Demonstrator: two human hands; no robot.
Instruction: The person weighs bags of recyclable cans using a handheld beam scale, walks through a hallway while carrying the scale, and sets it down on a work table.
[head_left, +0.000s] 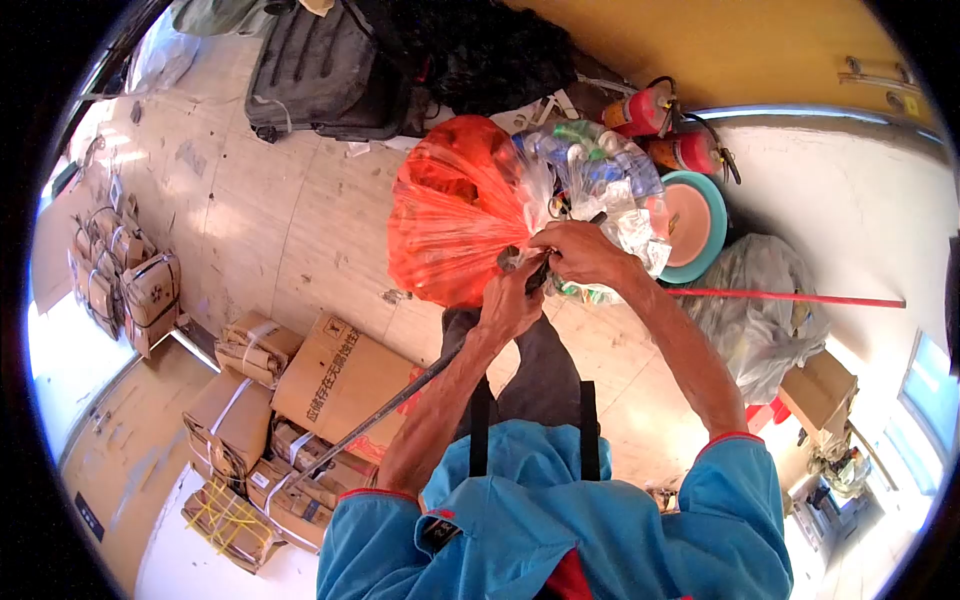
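A full red plastic bag [455, 215] stands on the floor in front of me, its top gathered toward my hands. My left hand [513, 295] is closed on a dark strap [385, 408] that trails down to the left past my forearm. Close beside it, my right hand [580, 250] is bent at the bag's gathered neck, fingers pressed together; what they pinch is too small to make out. A clear bag of plastic bottles [600, 170] touches the red bag on its right.
Bundled flat cardboard [340, 385] lies at the lower left, more bundles [125, 265] farther left. A black case [320, 80] is at the top. Fire extinguishers [685, 152], a teal basin [712, 225], a red pole [800, 296] and a grey plastic bag [750, 310] are to the right.
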